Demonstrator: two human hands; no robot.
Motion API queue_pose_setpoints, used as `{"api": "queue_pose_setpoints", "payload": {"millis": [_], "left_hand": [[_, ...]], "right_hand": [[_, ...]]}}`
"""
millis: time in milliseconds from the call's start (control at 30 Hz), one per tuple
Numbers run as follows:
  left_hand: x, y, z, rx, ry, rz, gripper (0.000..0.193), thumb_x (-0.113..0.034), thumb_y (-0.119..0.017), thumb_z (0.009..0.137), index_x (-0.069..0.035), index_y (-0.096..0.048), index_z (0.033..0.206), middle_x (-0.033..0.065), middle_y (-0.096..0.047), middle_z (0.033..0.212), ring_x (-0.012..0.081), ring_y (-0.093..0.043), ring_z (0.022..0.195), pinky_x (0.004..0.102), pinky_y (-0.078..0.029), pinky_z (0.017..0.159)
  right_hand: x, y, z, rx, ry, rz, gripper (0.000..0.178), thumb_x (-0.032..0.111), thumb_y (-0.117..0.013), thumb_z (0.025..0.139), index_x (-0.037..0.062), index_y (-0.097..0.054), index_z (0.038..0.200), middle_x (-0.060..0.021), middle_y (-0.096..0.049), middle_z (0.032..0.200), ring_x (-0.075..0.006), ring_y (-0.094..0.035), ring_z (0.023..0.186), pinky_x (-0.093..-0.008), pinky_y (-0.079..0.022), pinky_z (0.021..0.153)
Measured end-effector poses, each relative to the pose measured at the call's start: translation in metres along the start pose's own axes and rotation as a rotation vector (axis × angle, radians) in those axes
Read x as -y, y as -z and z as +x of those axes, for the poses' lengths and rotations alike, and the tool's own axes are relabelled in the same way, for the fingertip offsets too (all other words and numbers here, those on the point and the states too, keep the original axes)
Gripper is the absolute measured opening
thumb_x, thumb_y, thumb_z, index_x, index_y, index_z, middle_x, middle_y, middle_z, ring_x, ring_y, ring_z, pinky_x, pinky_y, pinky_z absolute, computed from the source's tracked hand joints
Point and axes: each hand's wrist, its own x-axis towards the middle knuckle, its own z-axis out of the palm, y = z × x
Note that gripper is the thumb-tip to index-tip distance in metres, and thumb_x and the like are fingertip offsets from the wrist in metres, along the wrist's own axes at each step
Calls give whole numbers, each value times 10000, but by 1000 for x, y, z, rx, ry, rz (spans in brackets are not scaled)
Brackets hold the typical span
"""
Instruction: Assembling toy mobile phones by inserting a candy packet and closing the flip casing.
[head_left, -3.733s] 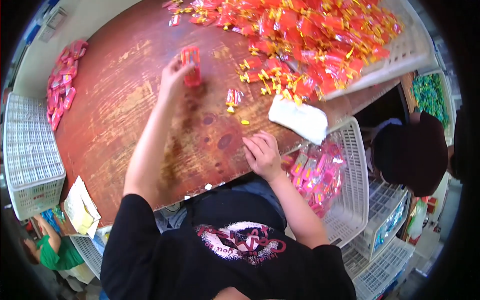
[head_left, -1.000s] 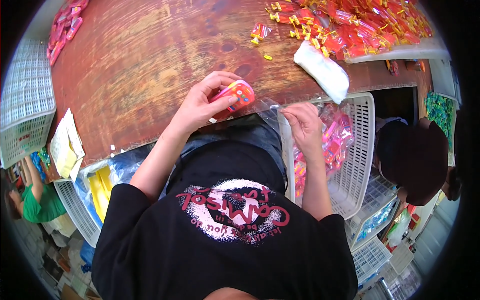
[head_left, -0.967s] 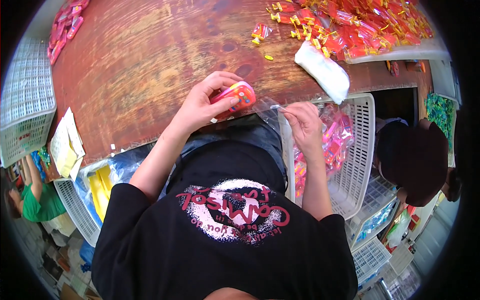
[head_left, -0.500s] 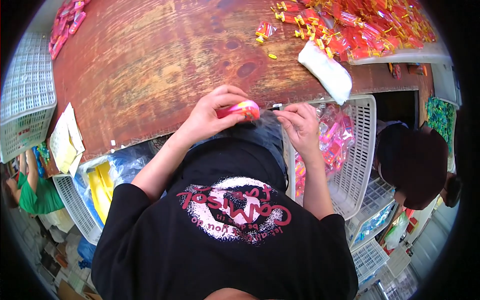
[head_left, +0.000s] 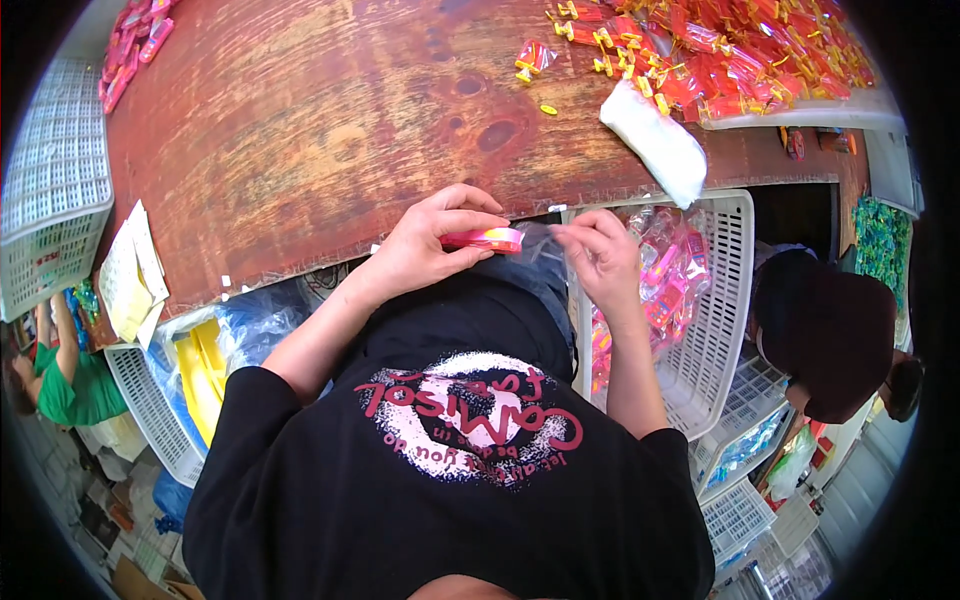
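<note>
Fingers of the left hand [head_left: 425,250] clamp a flat red-and-yellow packet [head_left: 485,239] at frame centre; the right hand [head_left: 600,255] pinches clear film [head_left: 545,235] beside a white basket [head_left: 730,300].

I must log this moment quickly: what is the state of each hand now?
Left hand: closed on a flat red-and-pink plastic packet.
Right hand: fingers pinched together beside the packet's end; whether it holds anything cannot be told.
</note>
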Motion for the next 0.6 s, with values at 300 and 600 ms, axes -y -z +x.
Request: {"api": "queue_pose_setpoints", "payload": {"millis": [300, 600], "left_hand": [[5, -3, -6, -99, 66, -3, 268, -104, -706, 830, -13, -667, 1078, 102, -628, 1118, 221, -605, 1056, 330, -475, 910], [3, 9, -9, -164, 152, -73, 281, -122, -709, 838, -5, -660, 1089, 104, -626, 1137, 198, -584, 1088, 316, -449, 938]], "right_hand": [[-3, 0, -3, 7, 140, -94, 151, 118, -754, 740, 92, -739, 887, -30, -629, 846, -209, -567, 790, -341, -433, 725], [-4, 1, 0, -4, 213, -230, 159, 204, -750, 757, 155, -743, 908, -2, -643, 960, -237, -552, 969, -395, -378, 879]]}}
